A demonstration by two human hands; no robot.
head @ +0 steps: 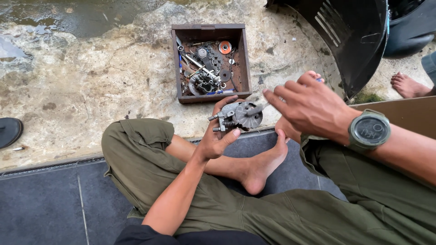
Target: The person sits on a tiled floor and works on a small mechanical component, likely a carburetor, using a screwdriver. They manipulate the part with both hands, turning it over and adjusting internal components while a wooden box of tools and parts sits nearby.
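Observation:
My left hand (218, 136) holds a small grey metal mechanism (238, 115) with a round disc, a spring and bolts, raised above my crossed legs. My right hand (304, 104), with a dark green watch (369, 130) on its wrist, grips a thin metal tool (260, 108) whose tip rests on the disc of the mechanism. The handle of the tool is hidden behind my fingers, with a bit of blue showing at the far end.
A rusty open metal box (245, 59) with several loose parts, gears and tools stands on the stained concrete just beyond my hands. A black vehicle panel (354, 41) rises at the upper right. Another person's bare foot (408, 85) is at the right edge. A dark shoe (9, 131) lies at left.

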